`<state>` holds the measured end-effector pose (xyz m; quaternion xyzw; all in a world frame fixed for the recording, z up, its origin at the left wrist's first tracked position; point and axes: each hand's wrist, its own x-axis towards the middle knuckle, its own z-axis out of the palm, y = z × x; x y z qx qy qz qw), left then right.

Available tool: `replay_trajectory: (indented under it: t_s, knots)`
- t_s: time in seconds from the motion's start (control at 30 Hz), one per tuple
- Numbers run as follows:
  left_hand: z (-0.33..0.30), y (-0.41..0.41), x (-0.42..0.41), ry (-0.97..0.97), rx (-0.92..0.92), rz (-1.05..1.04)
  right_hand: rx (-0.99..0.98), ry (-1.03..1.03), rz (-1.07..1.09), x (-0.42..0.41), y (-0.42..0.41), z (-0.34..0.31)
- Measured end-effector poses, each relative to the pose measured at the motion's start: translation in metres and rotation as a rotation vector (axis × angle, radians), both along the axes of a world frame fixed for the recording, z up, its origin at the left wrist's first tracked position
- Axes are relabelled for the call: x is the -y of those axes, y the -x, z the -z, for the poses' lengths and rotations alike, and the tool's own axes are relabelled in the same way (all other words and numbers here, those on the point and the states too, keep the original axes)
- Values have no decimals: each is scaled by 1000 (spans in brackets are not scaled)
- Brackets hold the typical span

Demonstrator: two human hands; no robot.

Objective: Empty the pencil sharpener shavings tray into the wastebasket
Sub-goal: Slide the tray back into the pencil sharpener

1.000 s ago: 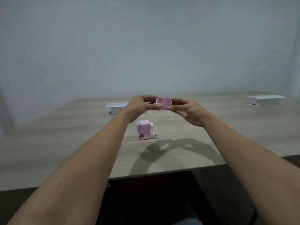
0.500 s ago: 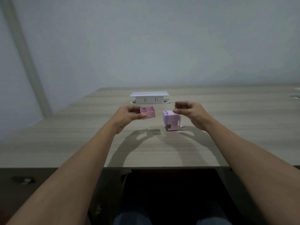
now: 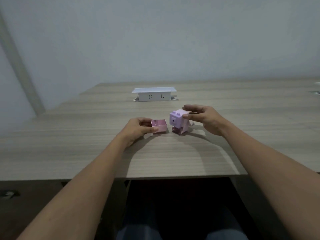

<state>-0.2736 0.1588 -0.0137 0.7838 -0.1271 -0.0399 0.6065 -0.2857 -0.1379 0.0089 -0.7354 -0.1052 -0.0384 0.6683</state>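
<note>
Fingers (image 3: 152, 129) of the left hand (image 3: 138, 130) pinch the pink tray (image 3: 159, 126), low over the desk (image 3: 86, 144) just left of the sharpener (image 3: 178, 121). Right hand (image 3: 206, 118) grips the sharpener's top, tilting it. Tray looks empty (inside dim, can't be sure). No wastebasket in view, so prob. refitting is what's left

- Left hand (image 3: 138, 129) and right hand (image 3: 206, 118): bare, no rings, gloves or watch visible.
- Both forearms bare up to the frame edge.
- Lap at the bottom edge: dark blue trousers (image 3: 138, 232), dimly lit.
</note>
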Motion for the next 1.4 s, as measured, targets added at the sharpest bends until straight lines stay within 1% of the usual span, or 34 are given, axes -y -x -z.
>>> replay_trajectory:
  t_s: [0.13,0.27,0.53,0.67,0.8,0.97,1.13,1.23,1.4]
  knots:
    - [-1,-1,-2,3,-7,-1,-48,24,-51,-2,0,2]
    - [-1,0,-1,4,-29,27,-45,88,-23,-3,-1,0]
    - [-3,9,16,-6,-33,58,-34,122,11,-5,6,0]
    - [-2,6,22,-5,-21,69,-49,122,-28,-5,10,-2]
    - [0,5,27,21,-6,68,-38,130,-20,-3,8,-1]
    - [2,2,26,16,-7,98,-22,183,-31,-1,7,-2]
    - [2,2,34,22,-4,129,-39,185,-45,-5,2,1]
    - [2,1,44,0,19,152,-40,154,-53,-9,-1,3]
    - [2,-1,51,10,7,171,-44,115,-53,-11,0,4]
